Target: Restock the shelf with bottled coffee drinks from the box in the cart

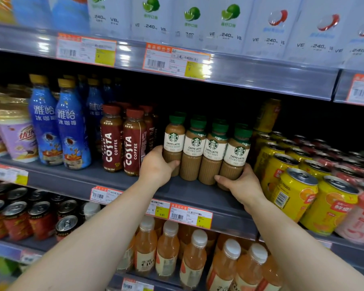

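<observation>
Four Starbucks caffe latte bottles point(206, 152) stand in a row on the middle shelf point(97, 181). The left hand point(157, 166) grips the leftmost bottle; the right hand point(242, 185) curls round the rightmost.

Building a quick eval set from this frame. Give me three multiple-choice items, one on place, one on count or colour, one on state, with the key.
1. Where does the front row of caffe latte bottles stand?
A. Between the Costa coffee bottles and the yellow cans
B. On the top shelf, among the white cartons
C. On the bottom shelf, beside the orange drinks

2. How many green-capped latte bottles are in that front row?
A. Two
B. Four
C. Seven

3. What are the hands doing?
A. Both hang idle, away from the shelf
B. One lifts a yellow can
C. The left hand holds the leftmost bottle and the right hand the rightmost

Key: 1 A, the maroon bottles stand to the row's left and the cans to its right. 2 B, four green caps line up in front. 3 C, each hand's grip wraps a bottle base at one end of the row.
</observation>
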Available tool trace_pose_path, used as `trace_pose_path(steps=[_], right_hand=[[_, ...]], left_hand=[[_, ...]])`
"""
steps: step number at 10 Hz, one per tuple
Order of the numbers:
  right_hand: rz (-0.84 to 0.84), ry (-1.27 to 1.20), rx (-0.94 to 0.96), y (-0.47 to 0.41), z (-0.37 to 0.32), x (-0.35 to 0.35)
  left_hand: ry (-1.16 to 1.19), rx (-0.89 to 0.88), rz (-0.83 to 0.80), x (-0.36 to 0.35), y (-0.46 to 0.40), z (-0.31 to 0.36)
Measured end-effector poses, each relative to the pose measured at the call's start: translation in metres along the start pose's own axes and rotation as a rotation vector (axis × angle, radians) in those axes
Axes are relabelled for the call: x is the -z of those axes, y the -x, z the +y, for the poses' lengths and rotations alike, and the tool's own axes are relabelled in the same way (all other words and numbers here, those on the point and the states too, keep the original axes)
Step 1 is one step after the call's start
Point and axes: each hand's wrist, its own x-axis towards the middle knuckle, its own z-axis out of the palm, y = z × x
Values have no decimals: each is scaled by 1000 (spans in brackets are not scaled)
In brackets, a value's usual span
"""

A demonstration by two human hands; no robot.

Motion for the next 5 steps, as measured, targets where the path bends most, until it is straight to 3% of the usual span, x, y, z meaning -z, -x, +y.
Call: trace_pose_path(steps=[1,2,3,4,5], right_hand=[[2,-16,10,5,-4,1],[170,43,96,13,-14,2],[442,115,175,31,-27,-1],[417,18,297,62,-41,-26],[266,35,376,85,-46,-63]], left_hand=[[2,-18,2,5,7,3],[-52,-57,34,13,15,3],[-32,-89,39,28,22,-6],[-13,-144,-10,43,26,-19],[-24,-170,-99,53,30,-26]])
